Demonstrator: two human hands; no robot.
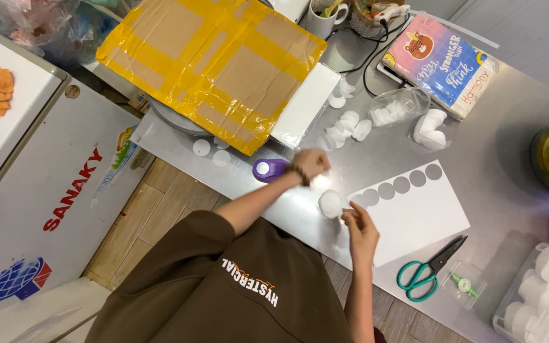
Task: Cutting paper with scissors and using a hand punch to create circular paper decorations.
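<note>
My left hand is curled into a fist over the steel table, just right of a purple round hole punch. Something bright white lies blurred under the fist, and I cannot tell whether the hand holds it. My right hand is at the table's near edge, its fingertips pinching the rim of a white round disc. To its right lies a white paper sheet with a row of several punched round holes along its top edge.
Green-handled scissors lie near the front edge. White discs and clear plastic cups sit beyond the hands. A taped cardboard piece covers the back left. A clear box of white pieces stands at the right. A white chest freezer stands left.
</note>
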